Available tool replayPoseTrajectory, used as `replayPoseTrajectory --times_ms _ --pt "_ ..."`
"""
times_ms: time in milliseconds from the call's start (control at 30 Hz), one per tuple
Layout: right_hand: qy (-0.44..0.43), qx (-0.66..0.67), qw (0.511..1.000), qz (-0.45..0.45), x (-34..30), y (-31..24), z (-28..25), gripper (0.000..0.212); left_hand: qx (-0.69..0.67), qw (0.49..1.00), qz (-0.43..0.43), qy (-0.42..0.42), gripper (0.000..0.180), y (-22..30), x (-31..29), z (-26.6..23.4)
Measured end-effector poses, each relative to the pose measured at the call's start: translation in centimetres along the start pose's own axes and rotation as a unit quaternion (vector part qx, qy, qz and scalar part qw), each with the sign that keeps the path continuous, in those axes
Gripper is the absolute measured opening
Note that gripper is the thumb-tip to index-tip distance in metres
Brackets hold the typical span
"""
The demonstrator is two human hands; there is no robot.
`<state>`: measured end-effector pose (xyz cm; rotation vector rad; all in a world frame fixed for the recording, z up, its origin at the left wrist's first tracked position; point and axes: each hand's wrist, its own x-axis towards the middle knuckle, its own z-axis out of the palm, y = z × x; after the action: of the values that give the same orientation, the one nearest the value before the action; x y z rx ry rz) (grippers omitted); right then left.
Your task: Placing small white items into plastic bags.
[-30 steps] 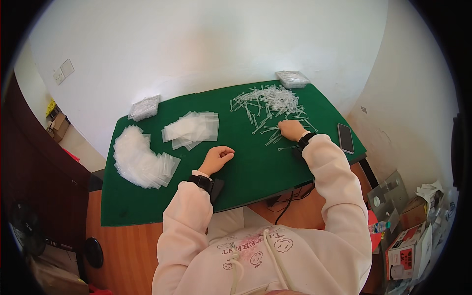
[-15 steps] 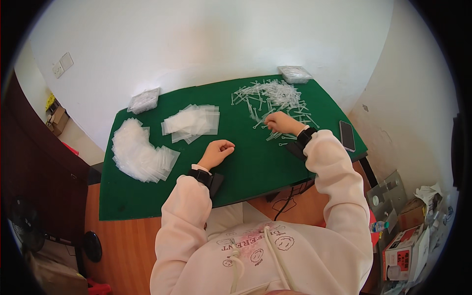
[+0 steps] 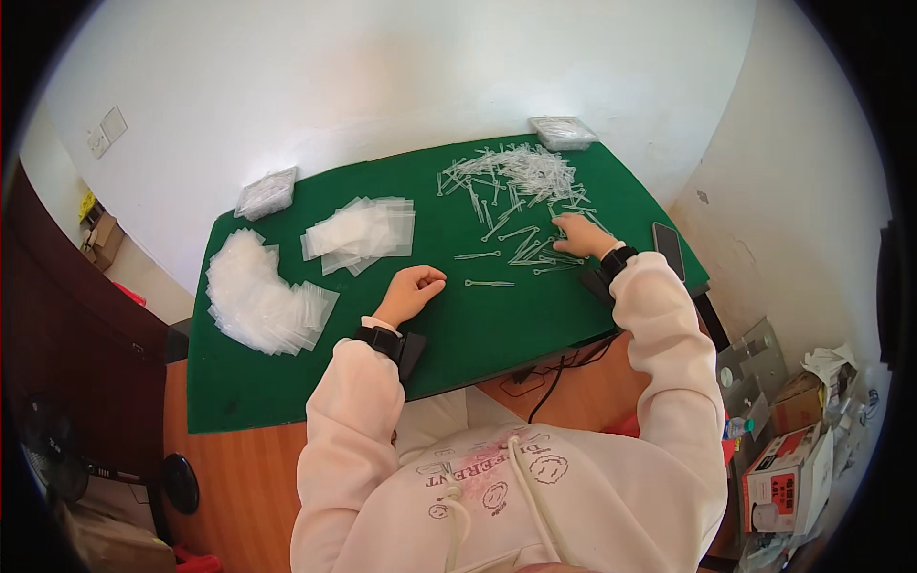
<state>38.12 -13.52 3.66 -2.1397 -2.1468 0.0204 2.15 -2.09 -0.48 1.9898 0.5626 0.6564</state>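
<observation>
Clear plastic sticks with a small ring at one end (image 3: 535,172) lie heaped at the far right of the green-covered table (image 3: 478,358). Several have strayed toward the near side, and two lie singly: one loose stick (image 3: 490,283) just right of my left hand (image 3: 411,293), another (image 3: 478,255) a little beyond it. My left hand rests on the cloth, fingers curled in, with nothing showing in them. At the heap's near right edge, my right hand (image 3: 583,237) is over some sticks, thumb and fingers apart. Its fingertips are close to sticks, but none is visibly gripped.
Flat clear bags (image 3: 358,234) lie in a stack at left centre. Left of them, more bags (image 3: 263,296) fan out in a curve. Clear packs stand at the back left (image 3: 266,194) and back right (image 3: 564,134). A phone (image 3: 668,250) lies by the right edge.
My right hand has moved right and away from the middle of the sticks. Two single sticks now lie on the cloth near my left hand, which stays about where it was.
</observation>
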Motion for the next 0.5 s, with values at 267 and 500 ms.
replayPoseTrajectory --times_ms 267,500 --pt "0.006 0.01 0.998 0.067 -2.9 -3.8 3.6 0.061 0.012 1.0 -0.006 -0.004 0.017 0.1 -0.1 -0.2" --pt "0.042 0.121 0.987 -0.092 -2.8 -8.7 4.7 0.066 0.005 1.0 -0.005 -0.002 0.017 0.0 0.1 0.0"
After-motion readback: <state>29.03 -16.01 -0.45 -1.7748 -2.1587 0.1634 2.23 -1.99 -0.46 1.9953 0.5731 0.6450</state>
